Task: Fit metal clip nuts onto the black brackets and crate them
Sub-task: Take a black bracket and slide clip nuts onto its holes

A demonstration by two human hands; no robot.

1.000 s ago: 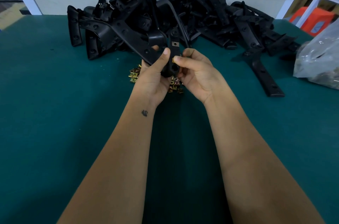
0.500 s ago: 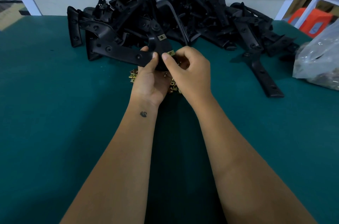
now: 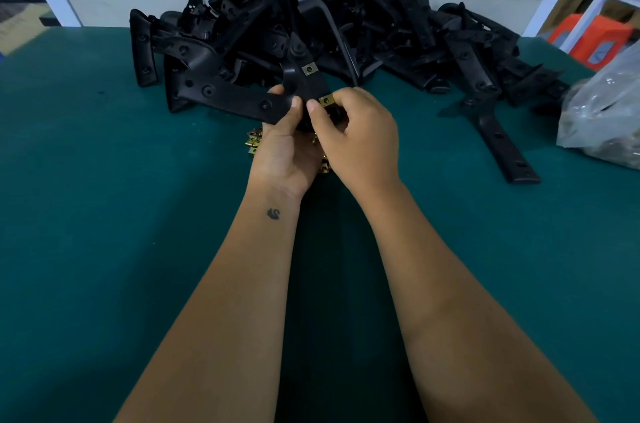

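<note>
A teal-green table (image 3: pixel 104 214) fills most of the frame; along its far edge, top centre, a heap of black brackets (image 3: pixel 346 27) lies piled; a single bracket (image 3: pixel 498 142) lies apart at centre right; a crumpled clear plastic bag (image 3: pixel 602 114) sits at the right edge; small brass clip nuts (image 3: pixel 253 142) lie scattered at the centre, partly hidden.

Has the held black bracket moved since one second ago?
Yes. The held bracket has swung from upright to lying leftward, its long arm now toward the pile's left end.
</note>
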